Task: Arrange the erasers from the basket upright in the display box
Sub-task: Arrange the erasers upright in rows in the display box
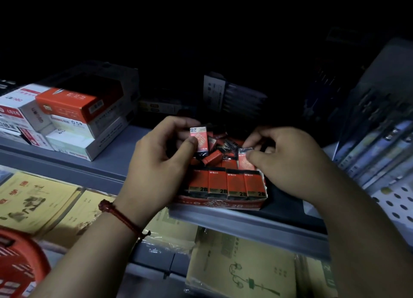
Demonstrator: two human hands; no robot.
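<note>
— What do you have at the hands?

— My left hand (156,161) pinches a 2B eraser (199,139) between thumb and fingers, held above the back left of the display box (223,202), label toward me. My right hand (283,159) has thumb and forefinger closed on the top edge of a second eraser (245,161), which stands at the right end of the box, just behind the front row.

— And the box itself?

— A front row of erasers (225,183), four of them, stands upright against the box's front wall, side by side and touching. Behind them lies a heap of loose erasers (221,145), tilted every way; I cannot tell whether they all lie inside the box.

— Around it?

— The box sits at the front lip of a grey shelf (257,221). Left of the box is a stack of refill boxes (73,119). Below and left of the box are yellow notebooks (33,199), and well apart at the lower left, the red basket (20,259). A red cord bracelet (120,215) circles my left wrist.
</note>
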